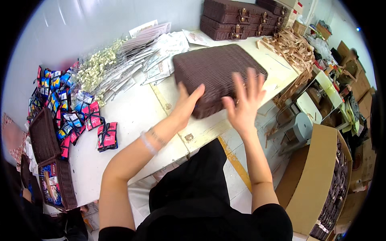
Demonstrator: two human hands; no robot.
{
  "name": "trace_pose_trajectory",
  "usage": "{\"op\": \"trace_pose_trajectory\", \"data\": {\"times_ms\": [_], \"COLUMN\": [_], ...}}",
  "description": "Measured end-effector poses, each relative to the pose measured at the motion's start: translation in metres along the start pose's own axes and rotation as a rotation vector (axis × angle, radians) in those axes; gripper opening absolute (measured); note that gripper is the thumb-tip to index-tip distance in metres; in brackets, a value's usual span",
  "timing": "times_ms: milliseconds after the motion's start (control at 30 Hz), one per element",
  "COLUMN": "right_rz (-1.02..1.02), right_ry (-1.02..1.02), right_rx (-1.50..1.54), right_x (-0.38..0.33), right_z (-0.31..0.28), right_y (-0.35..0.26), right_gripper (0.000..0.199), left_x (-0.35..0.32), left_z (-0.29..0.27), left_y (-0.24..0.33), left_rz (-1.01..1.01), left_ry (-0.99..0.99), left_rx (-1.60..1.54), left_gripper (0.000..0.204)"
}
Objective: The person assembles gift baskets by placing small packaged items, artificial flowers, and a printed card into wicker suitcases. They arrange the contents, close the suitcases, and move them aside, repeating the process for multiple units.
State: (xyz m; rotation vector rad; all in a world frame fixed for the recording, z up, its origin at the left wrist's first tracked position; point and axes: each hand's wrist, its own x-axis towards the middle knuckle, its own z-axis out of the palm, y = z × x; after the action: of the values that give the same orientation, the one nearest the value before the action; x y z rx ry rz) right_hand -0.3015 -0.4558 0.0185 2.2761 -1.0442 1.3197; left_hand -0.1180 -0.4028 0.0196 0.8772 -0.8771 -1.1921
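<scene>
Wicker case (215,64), closed, on white table (89,170). Left hand (187,102) at case's corner nearest table's front edge; can't tell if gripping. Right hand (244,98) spread wide beside case.

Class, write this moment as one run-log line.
case: closed, at edge of table | left hand: at case's near-left corner | right hand: spread open, contact unclear | behind: stacked cases

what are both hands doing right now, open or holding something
Left hand: at the near left corner of the brown wicker case; grip cannot be told.
Right hand: open, spread, by the case's front.
</scene>
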Motion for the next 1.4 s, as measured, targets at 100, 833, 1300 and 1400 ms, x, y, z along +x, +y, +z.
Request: {"op": "trace_pose_trajectory", "data": {"times_ms": [100, 833, 1300, 1400], "right_rz": [-0.128, -0.868, -0.652, -0.717], "right_ry": [-0.253, -0.721, -1.065, -0.963], "right_rx": [-0.108, 0.800, 0.728, 0.732], "right_x": [0.021, -0.003, -0.008, -0.012], "right_z": [0.040, 0.106, 0.081, 0.087], "right_y": [0.007, -0.298, -0.336, -0.340], "right_gripper": [0.063, 0.059, 0.049, 0.053], "left_x": [0.025, -0.537, -0.495, -0.495], "left_z": [0.010, -0.458, -0.605, -0.597], "left_y": [-0.005, 0.307, 0.328, 0.320], "left_rz": [-0.305, -0.317, -0.318, -0.227], "left_ry": [-0.147, 1.491, 1.094, 1.015], "left_rx": [-0.285, 1.804, 0.527, 0.600], "left_gripper": [0.055, 0.071, 0.041, 0.026]}}
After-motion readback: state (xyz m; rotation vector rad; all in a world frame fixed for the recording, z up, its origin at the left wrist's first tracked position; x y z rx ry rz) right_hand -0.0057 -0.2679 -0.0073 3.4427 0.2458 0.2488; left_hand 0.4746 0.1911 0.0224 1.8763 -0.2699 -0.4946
